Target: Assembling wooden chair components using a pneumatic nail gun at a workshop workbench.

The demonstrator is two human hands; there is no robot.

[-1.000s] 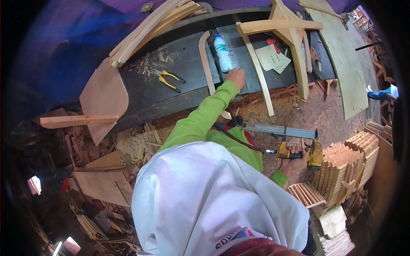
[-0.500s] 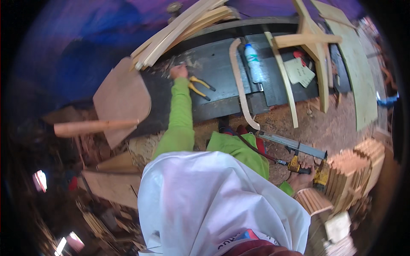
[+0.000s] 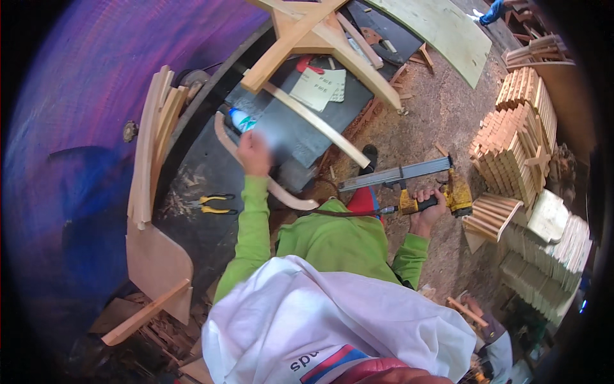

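Observation:
My right hand (image 3: 427, 206) is wrapped around the grip of a yellow and black air nailer (image 3: 458, 192), whose long grey magazine (image 3: 396, 174) points left. A hose runs from its handle end across my front. Over the workbench (image 3: 198, 166), my left hand (image 3: 254, 155) is raised beside a curved strip of wood (image 3: 281, 192). Part of a water bottle (image 3: 240, 119) shows just beyond that hand. The left fingers are blurred, so whether they hold anything is unclear. Yellow-handled pliers (image 3: 217, 203) lie on the bench, left of my left forearm.
A straight wooden strip (image 3: 313, 121) and a crossed wooden frame (image 3: 300, 38) lie across the bench, near paper sheets (image 3: 316, 88). Long boards (image 3: 148, 153) lean at the left, above a flat panel (image 3: 157, 262). Stacked wooden pieces (image 3: 511, 141) stand on the right. Another person's hand (image 3: 472, 304) appears at the lower right.
My view has turned to the right. My left hand has moved from beside the pliers to the bottle and curved strip. The nailer stays in my right hand.

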